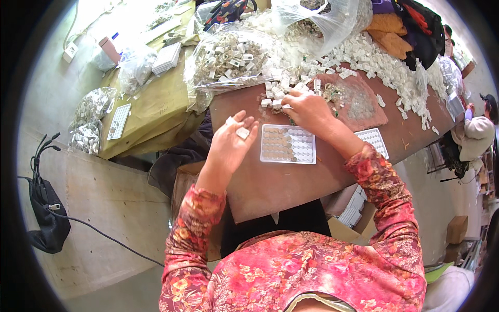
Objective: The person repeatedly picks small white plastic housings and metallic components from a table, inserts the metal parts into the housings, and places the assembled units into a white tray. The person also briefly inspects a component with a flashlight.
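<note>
My left hand [231, 136] is raised over the left part of the table, palm turned up and fingers half curled. A small white plastic piece [243, 133] rests in it against the fingers. My right hand [307, 109] reaches to the near edge of a loose cluster of white plastic pieces [268, 94], its fingers bent and pinched on one of them. The fingertips partly hide that piece. Between and below my hands lies a white tray [288, 160] with rows of small round pockets. Flat round pale discs [275, 141] fill its left part.
A second white tray [375, 139] lies partly behind my right forearm. Beyond are a reddish cloth [358, 99], a long heap of white pieces [374, 54] and a clear bag of parts [228, 57]. Another tray [119, 121] lies on the left table. A person [477, 127] works far right.
</note>
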The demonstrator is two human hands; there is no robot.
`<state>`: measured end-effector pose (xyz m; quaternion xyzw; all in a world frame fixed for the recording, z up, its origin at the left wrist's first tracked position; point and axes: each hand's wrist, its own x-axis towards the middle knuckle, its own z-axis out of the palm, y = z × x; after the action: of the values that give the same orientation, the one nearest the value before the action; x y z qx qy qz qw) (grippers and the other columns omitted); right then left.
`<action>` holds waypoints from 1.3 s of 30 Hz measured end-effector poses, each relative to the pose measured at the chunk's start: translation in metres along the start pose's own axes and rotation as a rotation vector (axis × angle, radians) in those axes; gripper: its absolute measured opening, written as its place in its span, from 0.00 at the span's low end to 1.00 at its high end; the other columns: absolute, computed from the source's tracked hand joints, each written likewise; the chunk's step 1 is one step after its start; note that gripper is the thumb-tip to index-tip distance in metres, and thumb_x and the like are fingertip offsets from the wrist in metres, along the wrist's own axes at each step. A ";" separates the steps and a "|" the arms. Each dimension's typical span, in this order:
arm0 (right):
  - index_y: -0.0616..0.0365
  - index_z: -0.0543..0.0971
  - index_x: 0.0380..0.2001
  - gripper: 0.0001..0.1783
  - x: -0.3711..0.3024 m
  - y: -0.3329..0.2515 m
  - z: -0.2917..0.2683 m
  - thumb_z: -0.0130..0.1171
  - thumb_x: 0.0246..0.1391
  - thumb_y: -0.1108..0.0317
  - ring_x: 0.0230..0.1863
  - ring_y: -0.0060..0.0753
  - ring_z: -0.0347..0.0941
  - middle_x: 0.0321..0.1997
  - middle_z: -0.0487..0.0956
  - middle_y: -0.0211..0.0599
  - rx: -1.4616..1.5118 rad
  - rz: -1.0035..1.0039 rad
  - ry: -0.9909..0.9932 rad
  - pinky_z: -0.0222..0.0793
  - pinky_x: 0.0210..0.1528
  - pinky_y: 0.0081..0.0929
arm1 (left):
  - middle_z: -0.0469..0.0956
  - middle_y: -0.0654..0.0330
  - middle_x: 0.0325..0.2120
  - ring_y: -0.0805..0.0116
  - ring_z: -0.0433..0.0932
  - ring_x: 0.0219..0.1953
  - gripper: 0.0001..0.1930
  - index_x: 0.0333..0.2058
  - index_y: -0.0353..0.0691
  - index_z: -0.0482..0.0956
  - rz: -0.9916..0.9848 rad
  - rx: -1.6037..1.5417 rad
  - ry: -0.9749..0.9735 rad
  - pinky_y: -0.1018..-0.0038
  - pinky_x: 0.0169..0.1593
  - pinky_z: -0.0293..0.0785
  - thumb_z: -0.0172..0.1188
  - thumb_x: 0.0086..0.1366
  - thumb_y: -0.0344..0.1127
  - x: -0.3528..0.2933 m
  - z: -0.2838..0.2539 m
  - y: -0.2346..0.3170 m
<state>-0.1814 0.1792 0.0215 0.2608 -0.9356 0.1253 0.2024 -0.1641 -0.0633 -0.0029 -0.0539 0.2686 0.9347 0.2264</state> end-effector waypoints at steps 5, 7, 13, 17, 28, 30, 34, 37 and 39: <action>0.55 0.75 0.29 0.09 0.020 -0.010 0.022 0.61 0.48 0.63 0.35 0.45 0.76 0.32 0.75 0.36 -0.116 -0.020 -0.065 0.72 0.34 0.40 | 0.72 0.52 0.38 0.54 0.72 0.48 0.11 0.44 0.33 0.67 0.040 -0.081 0.006 0.65 0.57 0.70 0.51 0.62 0.21 -0.044 0.003 -0.027; 0.55 0.75 0.28 0.09 0.023 -0.010 0.019 0.61 0.47 0.64 0.35 0.46 0.75 0.32 0.75 0.38 -0.056 0.039 -0.063 0.72 0.34 0.40 | 0.74 0.55 0.37 0.58 0.74 0.46 0.08 0.42 0.33 0.70 0.085 -0.030 -0.035 0.66 0.56 0.71 0.52 0.64 0.23 -0.058 0.006 -0.036; 0.54 0.79 0.32 0.09 0.009 -0.004 -0.019 0.67 0.47 0.68 0.23 0.19 0.70 0.26 0.75 0.28 0.331 0.297 0.254 0.65 0.26 0.21 | 0.74 0.61 0.35 0.72 0.73 0.40 0.09 0.44 0.36 0.71 0.092 0.164 0.072 0.74 0.49 0.72 0.54 0.65 0.27 -0.076 0.021 -0.051; 0.61 0.78 0.28 0.10 -0.018 -0.021 -0.038 0.66 0.51 0.65 0.23 0.15 0.68 0.22 0.76 0.28 0.727 0.559 0.305 0.64 0.26 0.17 | 0.74 0.63 0.34 0.80 0.71 0.31 0.13 0.48 0.36 0.70 0.016 0.256 0.069 0.81 0.37 0.70 0.56 0.66 0.30 -0.081 0.040 -0.068; 0.61 0.73 0.30 0.08 -0.114 -0.113 -0.026 0.63 0.49 0.80 0.36 0.28 0.76 0.40 0.78 0.40 0.696 0.440 0.658 0.73 0.41 0.22 | 0.76 0.63 0.35 0.84 0.70 0.29 0.09 0.43 0.36 0.72 0.187 0.281 0.091 0.88 0.31 0.63 0.57 0.67 0.33 -0.105 0.051 -0.110; 0.60 0.72 0.37 0.12 -0.126 -0.117 -0.026 0.63 0.51 0.73 0.40 0.31 0.76 0.44 0.76 0.42 0.744 0.309 0.670 0.72 0.44 0.25 | 0.77 0.63 0.34 0.82 0.73 0.33 0.07 0.41 0.36 0.74 0.304 0.385 0.083 0.87 0.32 0.64 0.58 0.66 0.30 -0.108 0.047 -0.111; 0.61 0.63 0.56 0.29 -0.142 -0.133 -0.030 0.54 0.59 0.54 0.48 0.39 0.74 0.53 0.70 0.49 1.150 0.378 0.718 0.70 0.50 0.32 | 0.79 0.59 0.35 0.77 0.76 0.33 0.05 0.38 0.36 0.75 0.618 0.762 0.048 0.84 0.33 0.67 0.60 0.63 0.26 -0.115 0.037 -0.108; 0.61 0.59 0.60 0.36 -0.153 -0.137 -0.046 0.55 0.57 0.48 0.46 0.35 0.74 0.50 0.70 0.43 1.611 0.720 0.284 0.72 0.47 0.31 | 0.80 0.60 0.32 0.76 0.78 0.33 0.08 0.35 0.35 0.79 0.730 0.875 -0.008 0.81 0.37 0.73 0.61 0.56 0.19 -0.115 0.031 -0.107; 0.61 0.65 0.55 0.27 -0.154 -0.139 -0.052 0.59 0.57 0.58 0.41 0.28 0.75 0.44 0.73 0.36 1.803 0.801 0.172 0.73 0.44 0.26 | 0.80 0.60 0.32 0.76 0.78 0.33 0.08 0.35 0.35 0.80 0.764 0.933 -0.033 0.81 0.37 0.73 0.61 0.56 0.19 -0.115 0.029 -0.108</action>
<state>0.0299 0.1485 0.0169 -0.0285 -0.4912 0.8683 -0.0621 -0.0124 -0.0121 -0.0045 0.1660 0.6473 0.7340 -0.1216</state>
